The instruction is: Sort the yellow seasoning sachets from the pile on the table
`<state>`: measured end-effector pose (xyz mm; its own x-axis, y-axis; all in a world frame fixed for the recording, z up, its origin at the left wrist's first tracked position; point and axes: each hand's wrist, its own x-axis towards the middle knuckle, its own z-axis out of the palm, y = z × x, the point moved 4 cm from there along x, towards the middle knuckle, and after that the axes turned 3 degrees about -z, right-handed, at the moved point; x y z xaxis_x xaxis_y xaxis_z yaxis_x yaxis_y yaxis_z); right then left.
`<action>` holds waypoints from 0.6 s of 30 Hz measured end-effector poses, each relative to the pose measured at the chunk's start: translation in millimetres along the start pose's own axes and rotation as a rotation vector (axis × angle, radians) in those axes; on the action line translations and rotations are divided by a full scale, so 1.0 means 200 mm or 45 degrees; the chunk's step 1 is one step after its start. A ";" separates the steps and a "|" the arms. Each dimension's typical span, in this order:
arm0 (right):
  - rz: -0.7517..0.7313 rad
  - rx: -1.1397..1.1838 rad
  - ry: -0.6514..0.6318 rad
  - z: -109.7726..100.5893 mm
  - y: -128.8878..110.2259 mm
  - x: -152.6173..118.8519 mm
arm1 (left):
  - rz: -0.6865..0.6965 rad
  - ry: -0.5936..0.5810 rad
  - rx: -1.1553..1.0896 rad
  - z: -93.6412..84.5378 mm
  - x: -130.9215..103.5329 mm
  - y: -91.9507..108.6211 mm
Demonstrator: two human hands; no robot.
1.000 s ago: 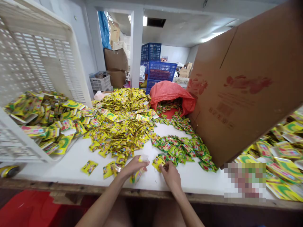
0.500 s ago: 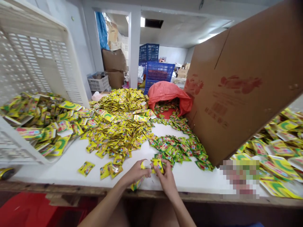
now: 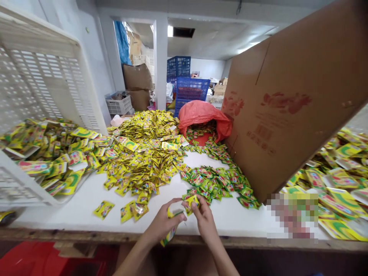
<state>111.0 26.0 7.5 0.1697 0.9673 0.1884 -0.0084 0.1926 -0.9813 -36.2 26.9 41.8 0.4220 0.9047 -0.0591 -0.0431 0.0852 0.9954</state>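
Close to the table's front edge, my left hand (image 3: 164, 222) is wrapped round a small yellow carton (image 3: 176, 209) whose white open flap faces up. Its lower end shows below my fingers. My right hand (image 3: 204, 216) pinches a yellow sachet (image 3: 191, 203) right beside the carton's mouth. Whether the sachet touches the carton I cannot tell. Beyond my hands lie a heap of green sachets (image 3: 212, 180) and, to the left, a large heap of yellow sachets (image 3: 143, 161). Several loose yellow sachets (image 3: 103, 209) rest left of my left hand.
A tipped white crate (image 3: 94, 107) on the left spills yellow cartons (image 3: 77, 157). A red bag (image 3: 204, 111) with green sachets lies open at the back. On the right leans a big cardboard box (image 3: 276, 99), with more cartons (image 3: 342, 180) beyond it. The wooden table edge (image 3: 138, 237) runs in front.
The carton in my left hand has tilted, and its white opening shows more widely. My right hand has stayed close to it with the yellow sachet. The view has shifted slightly.
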 end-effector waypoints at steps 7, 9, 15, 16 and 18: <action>-0.013 0.029 0.180 0.08 -0.03 0.00 | -0.003 0.025 -0.242 0.00 -0.10 0.06; -0.014 0.045 0.214 0.10 -0.05 0.00 | -0.008 0.026 -0.297 0.00 -0.11 0.06; -0.015 0.109 0.326 0.13 -0.10 -0.03 | -0.014 0.046 -0.426 0.03 -0.15 0.05; -0.027 0.135 0.337 0.13 -0.10 -0.03 | -0.013 0.050 -0.446 0.03 -0.16 0.04; -0.053 0.173 0.332 0.14 -0.11 -0.03 | -0.012 0.071 -0.507 0.04 -0.18 0.03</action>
<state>82.7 20.4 28.6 0.4199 0.8866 0.1938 -0.1255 0.2682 -0.9552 -45.2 -8.6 51.4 0.3747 0.9234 -0.0833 -0.3913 0.2389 0.8887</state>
